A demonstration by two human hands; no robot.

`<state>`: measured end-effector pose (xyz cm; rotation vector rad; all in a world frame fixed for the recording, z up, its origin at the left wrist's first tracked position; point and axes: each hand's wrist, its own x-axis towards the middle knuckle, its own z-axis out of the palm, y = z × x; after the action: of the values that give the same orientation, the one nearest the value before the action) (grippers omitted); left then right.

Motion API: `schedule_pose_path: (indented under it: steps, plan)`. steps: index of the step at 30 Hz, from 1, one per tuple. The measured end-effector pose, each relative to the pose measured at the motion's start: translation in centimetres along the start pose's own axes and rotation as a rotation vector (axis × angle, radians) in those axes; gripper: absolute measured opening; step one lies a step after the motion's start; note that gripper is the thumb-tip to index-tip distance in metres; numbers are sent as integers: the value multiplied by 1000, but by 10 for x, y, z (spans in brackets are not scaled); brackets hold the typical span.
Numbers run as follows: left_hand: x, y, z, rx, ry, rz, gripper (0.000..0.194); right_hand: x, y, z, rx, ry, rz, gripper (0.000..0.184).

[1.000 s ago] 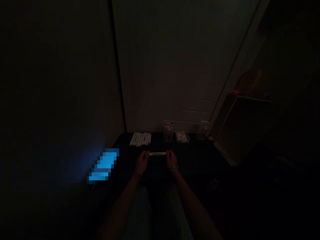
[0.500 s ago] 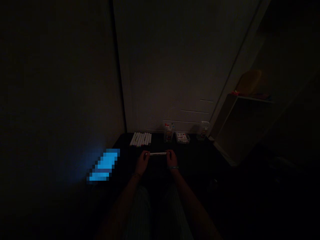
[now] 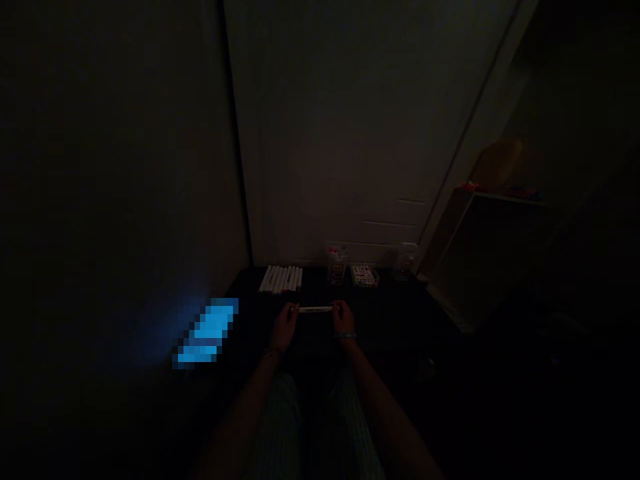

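Observation:
A white marker point(image 3: 314, 309) with dark print along its barrel is held level between my two hands. The fingers of my left hand point(image 3: 286, 324) pinch its left end. At the other end, the fingers of my right hand point(image 3: 343, 320) are closed on it. Beyond my left hand lies a row of several white markers point(image 3: 281, 279), side by side on the dark table point(image 3: 395, 320). A clear case point(image 3: 337, 268) with a few coloured-tipped markers stands behind. Beside it sits a low clear box point(image 3: 365, 275) packed with markers. The scene is very dim, so fine detail is lost.
Another clear container point(image 3: 405, 261) stands at the table's back right. A blurred-out glowing blue screen point(image 3: 207, 332) is at the left. A wall point(image 3: 345, 133) rises behind the table. To the right is a shelf unit point(image 3: 465, 253) with a yellowish object point(image 3: 500, 163) on top.
The marker has turned slightly about its length between my fingers; its dark print shows, was less visible half a second ago, and shows again. My hands stay nearly in place.

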<state>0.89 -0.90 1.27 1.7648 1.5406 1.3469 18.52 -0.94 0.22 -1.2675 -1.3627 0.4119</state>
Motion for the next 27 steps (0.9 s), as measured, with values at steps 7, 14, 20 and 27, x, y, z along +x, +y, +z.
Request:
schedule_pose_path:
  steps: [7,14,20,27]
  plan:
    - [1,-3,1,-4,-1,3,29,0,0,-1,1,-11,-23,23]
    - [1,-6,2,8,-5,13,31,0,3,0,-3,-24,-1,24]
    - [2,-6,2,13,-15,14,31,1,4,1,-18,-7,-11,23]
    - [2,-7,3,31,-18,-1,32,1,4,1,15,-13,-19,21]
